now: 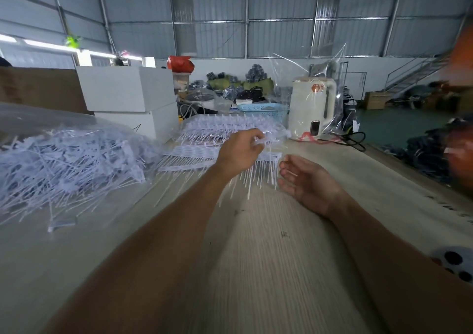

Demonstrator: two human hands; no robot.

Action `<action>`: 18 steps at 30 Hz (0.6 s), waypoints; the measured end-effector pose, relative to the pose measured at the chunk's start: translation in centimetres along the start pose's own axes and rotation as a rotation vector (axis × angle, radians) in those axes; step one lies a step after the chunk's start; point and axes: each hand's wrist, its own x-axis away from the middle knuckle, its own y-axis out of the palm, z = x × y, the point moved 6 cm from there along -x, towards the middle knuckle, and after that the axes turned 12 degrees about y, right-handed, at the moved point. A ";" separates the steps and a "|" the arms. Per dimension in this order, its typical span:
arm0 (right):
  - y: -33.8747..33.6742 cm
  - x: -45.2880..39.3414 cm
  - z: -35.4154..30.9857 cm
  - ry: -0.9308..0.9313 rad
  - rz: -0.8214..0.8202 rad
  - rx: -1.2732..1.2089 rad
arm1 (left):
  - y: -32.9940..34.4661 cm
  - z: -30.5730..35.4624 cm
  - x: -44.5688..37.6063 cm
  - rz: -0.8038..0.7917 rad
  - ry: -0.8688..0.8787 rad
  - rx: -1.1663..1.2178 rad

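table (pixel 256 257): wooden, bears everything
clear bag (pixel 30 119): far left of kettle (pixel 311 108), heaped with loose ties (pixel 64 159)
tie strip (pixel 266 165): front-left of kettle, lifted, tails hanging, likely for separating
left hand (pixel 240 152): pinches the strip's top bar
right hand (pixel 309 182): just right of the strip, palm up, slack, apart from the left; contact unclear in the blur

Centre of frame: left hand (pixel 240 152) pinches a white plastic comb-like strip of ties (pixel 263 172) above the pale wood-grain counter (pixel 256 257). The right hand (pixel 307 182), palm up with fingers loosely curled, lies just beside the strip's end. Left of frame: heap of loose white plastic ties (pixel 69 159).
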 end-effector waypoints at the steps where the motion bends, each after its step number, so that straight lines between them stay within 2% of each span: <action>1: -0.2 -0.1 -0.2 0.011 0.023 -0.072 | 0.0 0.9 0.1 0.003 0.051 -0.058; 4: -1.4 -0.3 -0.9 -0.024 0.135 -0.178 | 0.1 3.3 0.5 -0.050 0.180 -0.189; 7: -1.9 -0.6 -1.1 -0.067 0.159 -0.204 | 0.1 4.6 0.6 -0.151 0.230 -0.297; 10: -1.3 -0.7 -0.8 -0.042 0.146 -0.174 | -0.9 5.2 0.6 -0.147 0.258 -0.411; 13: -1.4 -0.8 -0.5 -0.048 0.201 -0.117 | -1.1 5.9 0.6 -0.149 0.303 -0.554; 18: -1.6 -0.8 -0.4 -0.052 0.249 -0.085 | -0.7 6.2 0.6 -0.181 0.281 -0.523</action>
